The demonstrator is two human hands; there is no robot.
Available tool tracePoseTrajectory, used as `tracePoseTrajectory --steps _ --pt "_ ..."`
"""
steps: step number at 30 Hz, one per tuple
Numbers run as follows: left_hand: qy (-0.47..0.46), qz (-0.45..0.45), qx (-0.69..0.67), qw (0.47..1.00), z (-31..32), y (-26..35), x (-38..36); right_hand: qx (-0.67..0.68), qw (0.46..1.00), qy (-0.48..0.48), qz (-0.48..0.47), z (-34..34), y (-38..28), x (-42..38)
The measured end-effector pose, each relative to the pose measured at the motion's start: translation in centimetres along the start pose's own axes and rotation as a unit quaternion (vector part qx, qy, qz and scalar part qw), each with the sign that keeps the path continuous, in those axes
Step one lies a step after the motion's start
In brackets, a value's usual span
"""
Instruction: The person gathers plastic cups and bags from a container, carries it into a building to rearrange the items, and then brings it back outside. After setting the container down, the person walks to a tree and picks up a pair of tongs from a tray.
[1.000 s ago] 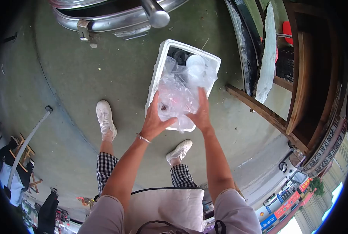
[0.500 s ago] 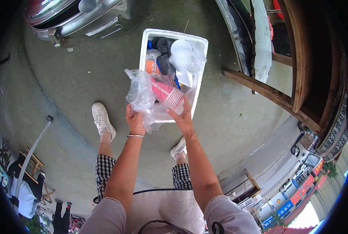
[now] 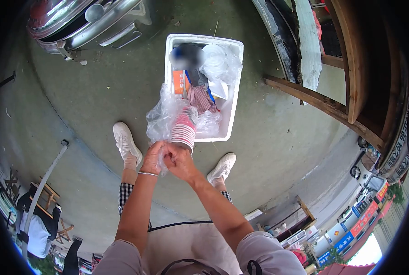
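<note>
A stack of pink-and-white paper cups point(image 3: 184, 129) sits partly inside a clear plastic bag point(image 3: 160, 117), its open end pointing toward me. My left hand point(image 3: 152, 155) is closed on the gathered edge of the bag, left of the cups. Close against it, my right hand point(image 3: 180, 161) has its fingers curled in on the bag by the end of the stack; some fingertips are hidden. Both hands are just off the near edge of a white foam box point(image 3: 233, 114). Inside the box lie a red-checked cloth point(image 3: 200, 97), an orange packet point(image 3: 179, 81) and white plastic bowls point(image 3: 215, 59).
My shoes point(image 3: 126, 140) stand either side, on green floor. A steel chafing dish point(image 3: 87, 25) is at upper left. A wooden frame point(image 3: 321, 107) stands on the right. At left rises a grey metal pole point(image 3: 42, 183), with folding stools point(image 3: 44, 197) behind it.
My right hand has moved left to meet my left hand. The cup stack has turned, its end now toward me, and the bag has shifted lower.
</note>
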State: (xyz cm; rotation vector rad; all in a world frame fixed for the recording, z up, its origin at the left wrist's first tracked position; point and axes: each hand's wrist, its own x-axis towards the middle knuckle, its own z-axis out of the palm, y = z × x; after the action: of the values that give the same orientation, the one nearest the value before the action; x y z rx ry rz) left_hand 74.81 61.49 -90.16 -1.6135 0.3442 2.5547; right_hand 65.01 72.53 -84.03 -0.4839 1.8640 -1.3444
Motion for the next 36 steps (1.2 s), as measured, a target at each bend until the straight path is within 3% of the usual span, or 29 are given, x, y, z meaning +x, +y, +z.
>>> tracePoseTrajectory --steps 3,5,6,7,8,9,12,15,16,18,20,21,24,25,27,28,31,34,35,36 --pt "0.107 0.041 -0.004 0.993 -0.1 -0.1 0.8 -0.125 0.979 -0.139 -0.076 -4.3 -5.2 1.2" --pt "0.105 0.061 0.048 0.991 1.3 0.0 0.7 -0.102 0.99 -0.091 -0.026 -8.8 -5.1 4.3" --pt "0.105 0.075 0.072 0.989 1.8 0.2 0.9 -0.156 0.986 0.026 0.042 -10.8 -5.0 6.7" --pt "0.109 0.081 0.049 0.99 1.2 -0.3 1.8 -0.219 0.962 0.159 -0.036 -12.5 -3.0 9.5" --pt "0.098 0.085 -0.004 0.991 1.5 -0.6 1.9 -0.341 0.907 0.221 -0.109 -14.5 -0.6 12.3" --pt "0.086 0.089 -0.056 0.991 2.2 -1.4 1.9 -0.395 0.883 0.239 -0.085 -15.1 1.5 14.0" --pt "0.036 0.08 -0.131 0.988 1.9 -3.3 2.6 -0.354 0.9 0.212 0.144 -12.9 9.9 16.0" --pt "0.001 0.042 -0.175 0.984 3.8 -2.9 1.6 -0.357 0.895 0.185 0.194 -11.1 10.9 16.4" --pt "0.019 0.083 -0.14 0.986 3.9 -3.0 1.6 -0.371 0.903 0.191 0.105 -10.0 10.5 15.1" --pt "0.049 0.166 -0.069 0.982 4.1 -2.9 1.6 -0.338 0.917 0.196 0.078 -7.6 8.4 12.2" --pt "-0.002 0.106 -0.075 0.991 0.1 -1.7 2.1 -0.33 0.936 0.123 -0.017 -6.4 9.6 9.7" --pt "-0.026 0.078 -0.077 0.994 -1.2 -1.2 2.4 -0.331 0.941 0.075 0.002 -6.0 9.0 8.5" --pt "0.009 0.162 0.022 0.986 6.6 2.5 -1.4 -0.314 0.949 0.028 -0.016 -5.0 10.8 5.8" --pt "0.038 0.212 0.145 0.966 6.9 1.9 -0.9 -0.284 0.959 -0.002 0.006 -4.9 11.5 5.4" --pt "0.096 0.299 0.381 0.87 6.8 0.4 0.5 -0.242 0.97 -0.013 0.004 -5.7 12.1 4.7" --pt "0.094 0.3 0.337 0.887 7.2 0.0 0.5 -0.222 0.975 -0.018 0.003 -6.4 11.0 4.7" --pt "0.105 0.292 0.218 0.925 7.0 -1.1 0.7 -0.256 0.952 -0.051 0.159 -8.1 5.6 6.0" --pt "0.128 0.266 0.134 0.946 6.2 -2.3 1.1 -0.192 0.961 0.17 0.101 -4.7 7.5 4.1" --pt "0.128 0.248 0.113 0.954 6.2 -2.6 0.9 0.005 0.98 0.146 0.136 -3.4 9.3 3.5" --pt "0.129 0.231 0.094 0.96 6.1 -2.7 0.8 -0.009 0.98 0.154 0.123 -2.3 8.7 3.2"
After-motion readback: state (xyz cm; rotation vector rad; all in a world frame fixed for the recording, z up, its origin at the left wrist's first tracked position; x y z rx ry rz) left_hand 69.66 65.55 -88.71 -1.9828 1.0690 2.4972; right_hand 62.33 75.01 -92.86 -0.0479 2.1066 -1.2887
